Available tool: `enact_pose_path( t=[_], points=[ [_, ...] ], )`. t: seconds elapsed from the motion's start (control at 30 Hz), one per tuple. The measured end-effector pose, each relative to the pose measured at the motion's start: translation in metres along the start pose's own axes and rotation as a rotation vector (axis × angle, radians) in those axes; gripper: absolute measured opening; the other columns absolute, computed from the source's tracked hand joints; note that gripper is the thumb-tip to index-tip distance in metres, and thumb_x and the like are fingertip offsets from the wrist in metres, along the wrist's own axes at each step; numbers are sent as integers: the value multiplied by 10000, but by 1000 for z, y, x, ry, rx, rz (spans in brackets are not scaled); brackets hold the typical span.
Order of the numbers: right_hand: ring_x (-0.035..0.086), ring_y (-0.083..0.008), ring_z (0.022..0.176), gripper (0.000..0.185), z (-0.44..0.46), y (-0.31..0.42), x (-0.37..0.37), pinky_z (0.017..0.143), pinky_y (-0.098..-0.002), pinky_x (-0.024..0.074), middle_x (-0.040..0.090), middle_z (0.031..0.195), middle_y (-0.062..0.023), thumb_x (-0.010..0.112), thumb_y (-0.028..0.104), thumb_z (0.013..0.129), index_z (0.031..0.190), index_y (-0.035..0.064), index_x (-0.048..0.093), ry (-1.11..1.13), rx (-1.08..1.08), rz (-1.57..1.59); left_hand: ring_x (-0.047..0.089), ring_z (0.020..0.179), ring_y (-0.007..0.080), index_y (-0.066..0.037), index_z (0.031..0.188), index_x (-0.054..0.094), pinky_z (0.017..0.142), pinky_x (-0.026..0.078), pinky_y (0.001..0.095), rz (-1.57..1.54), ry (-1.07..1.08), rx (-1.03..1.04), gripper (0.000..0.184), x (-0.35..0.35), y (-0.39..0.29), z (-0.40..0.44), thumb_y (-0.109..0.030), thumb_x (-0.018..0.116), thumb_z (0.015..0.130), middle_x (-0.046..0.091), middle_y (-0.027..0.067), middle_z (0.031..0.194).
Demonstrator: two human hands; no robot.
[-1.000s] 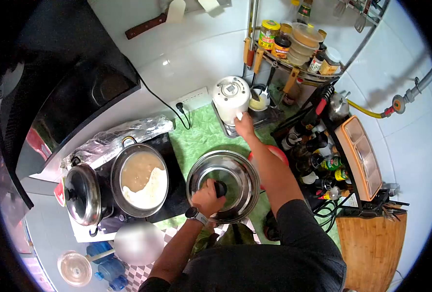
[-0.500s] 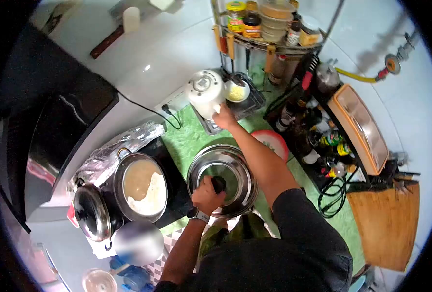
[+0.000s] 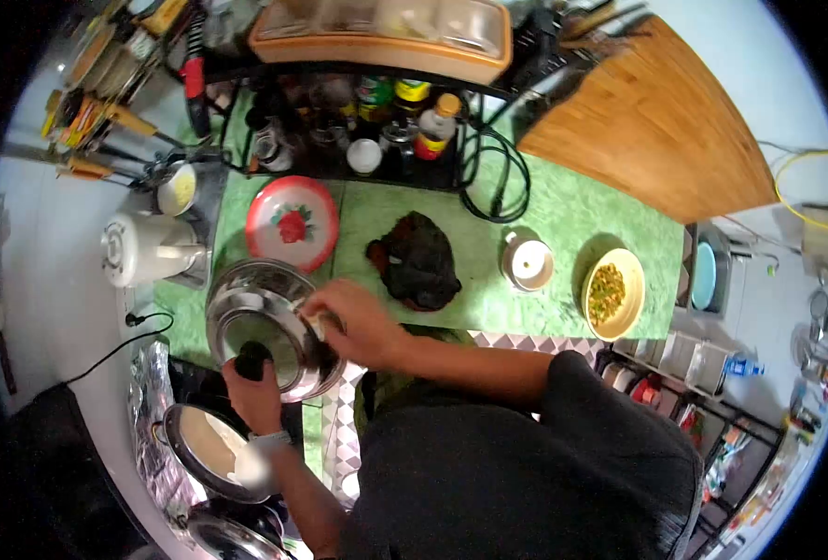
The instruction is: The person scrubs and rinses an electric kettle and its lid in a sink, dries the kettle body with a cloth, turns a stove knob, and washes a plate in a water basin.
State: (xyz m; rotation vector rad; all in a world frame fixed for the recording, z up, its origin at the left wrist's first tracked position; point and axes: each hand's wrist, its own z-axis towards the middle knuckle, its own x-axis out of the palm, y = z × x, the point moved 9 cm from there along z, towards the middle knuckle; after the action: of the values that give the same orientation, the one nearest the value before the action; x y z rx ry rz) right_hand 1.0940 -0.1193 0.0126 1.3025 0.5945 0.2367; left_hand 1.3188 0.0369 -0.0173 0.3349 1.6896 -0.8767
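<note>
A glass lid with a black knob (image 3: pixel 251 361) lies over a shiny metal basin (image 3: pixel 232 280) on the green counter. My left hand (image 3: pixel 255 397) is closed round the knob. My right hand (image 3: pixel 353 322), blurred by motion, is over the right side of the basin; its fingertips are too smeared to read. Behind the basin is a red-rimmed plate (image 3: pixel 262 224) with a flower pattern. A white kettle-like jug (image 3: pixel 139 250) stands at the left on a metal tray. Below the basin, a pot (image 3: pixel 194 439) holds brownish liquid and white foam or powder.
A dark crumpled cloth-like item (image 3: pixel 420 261), a white cup (image 3: pixel 528 262) and a yellow bowl (image 3: pixel 626 308) of chopped food stand along the counter. Behind are a black rack (image 3: pixel 367 177) of bottles, a coiled cable (image 3: pixel 498 173) and a wooden board (image 3: pixel 652 121).
The view has swung to the right, bringing more of the counter into sight. My right hand has left the white jug's handle and come over the basin. My left hand stays on the knob.
</note>
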Motion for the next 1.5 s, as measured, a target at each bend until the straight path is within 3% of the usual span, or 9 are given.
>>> enact_pose_path(
  t=[0.13, 0.37, 0.67, 0.83, 0.9, 0.97, 1.07, 1.3, 1.5],
  points=[
    [514, -388, 1098, 507, -86, -74, -132, 973, -446, 404, 549, 1118, -176, 700, 15, 650, 1132, 49, 550, -175, 260, -470, 636, 924, 432, -1, 1141, 511, 791, 508, 472, -23, -11, 63, 509, -9, -7, -8, -220, 753, 750, 626, 252, 1034],
    [162, -456, 1423, 1374, -195, -181, -266, 1011, -661, 363, 77, 1563, -230, 937, 361, 494, 1542, 240, 57, -88, 839, -893, 627, 918, 444, 16, 1111, 516, 787, 501, 469, -79, -100, 62, 490, -25, -19, -38, -204, 755, 746, 622, 264, 1016],
    [282, -445, 1361, 1069, -189, -197, -245, 1105, -496, 348, 316, 1468, -234, 864, 135, 543, 1460, 166, 314, -179, 321, -1022, 640, 851, 437, -39, 1110, 555, 730, 517, 477, -96, -179, 102, 542, -34, -42, -89, -247, 798, 673, 652, 234, 926],
    [317, -444, 1340, 1053, -191, -186, -252, 1086, -489, 352, 337, 1470, -226, 798, 111, 556, 1481, 139, 296, -116, 510, -908, 647, 791, 432, -43, 1135, 519, 685, 520, 491, -156, -187, 48, 564, -41, -45, -123, -258, 765, 675, 655, 248, 883],
    [468, -382, 1260, 894, -198, -190, -259, 1045, -435, 409, 456, 1401, -224, 779, 136, 632, 1437, 95, 392, -144, 231, -699, 645, 794, 435, -40, 1139, 514, 701, 520, 489, -176, -182, 46, 570, -38, -42, -140, -259, 761, 675, 654, 252, 878],
    [625, -297, 1040, 676, -203, -181, -265, 936, -369, 482, 623, 1193, -209, 747, 186, 725, 1339, 32, 509, -291, 409, -402, 643, 810, 433, -36, 1120, 525, 710, 520, 479, -192, -177, 62, 546, -34, -40, -153, -232, 771, 673, 653, 250, 899],
    [608, -149, 809, 411, -205, -150, -269, 757, -311, 496, 683, 931, -77, 737, 172, 765, 1125, 3, 632, -286, 378, -215, 640, 823, 432, -27, 1093, 544, 713, 517, 467, -259, -207, 138, 491, -35, -50, -175, -175, 769, 683, 650, 246, 918],
    [567, -158, 1033, 535, -271, -31, -261, 914, -289, 445, 616, 1119, -64, 664, 31, 764, 1276, 7, 511, -109, 409, 95, 635, 851, 433, -13, 1095, 532, 746, 501, 463, -320, -182, 189, 484, -5, -43, -214, -191, 754, 703, 641, 244, 920],
    [504, -305, 1197, 822, -442, -33, -392, 1010, -401, 443, 486, 1335, -177, 728, 88, 699, 1433, -9, 371, -434, 557, 130, 647, 855, 426, -44, 1107, 529, 722, 517, 466, -263, -151, 122, 501, 11, -34, -254, -215, 757, 696, 647, 238, 947]
  ],
)
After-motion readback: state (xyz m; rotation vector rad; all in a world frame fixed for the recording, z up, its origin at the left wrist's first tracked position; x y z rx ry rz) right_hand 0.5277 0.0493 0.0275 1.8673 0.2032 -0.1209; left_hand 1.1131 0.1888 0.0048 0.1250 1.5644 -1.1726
